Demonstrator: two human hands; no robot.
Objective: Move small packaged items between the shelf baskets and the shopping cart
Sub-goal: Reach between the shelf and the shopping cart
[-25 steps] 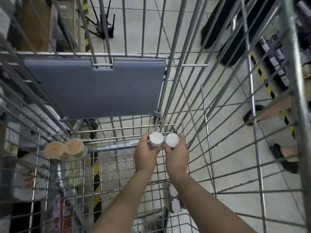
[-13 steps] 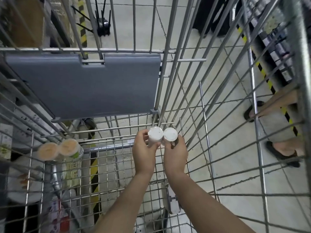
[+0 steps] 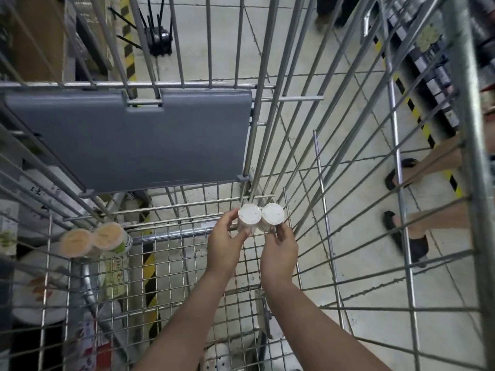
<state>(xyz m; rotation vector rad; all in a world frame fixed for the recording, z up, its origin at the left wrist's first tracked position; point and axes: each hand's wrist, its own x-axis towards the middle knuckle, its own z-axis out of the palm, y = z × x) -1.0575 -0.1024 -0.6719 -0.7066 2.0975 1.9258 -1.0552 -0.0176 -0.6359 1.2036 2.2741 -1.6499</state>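
White-lidded cups (image 3: 261,217), joined pair, gripped low in shopping cart (image 3: 316,162) by left hand (image 3: 224,246) and right hand (image 3: 278,250), fingers curled, kept upright for setting down.

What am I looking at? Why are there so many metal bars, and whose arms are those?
The camera sits on a person's head and looks down, so these are that person's own arms. The bars are a wire shopping cart, seen from above. The left hand and the right hand hold a pair of white-lidded cups down near the cart floor. Another pair of cups with orange lids stands in the far left corner. The grey flap is the cart's fold-down seat. Someone else's feet stand outside.
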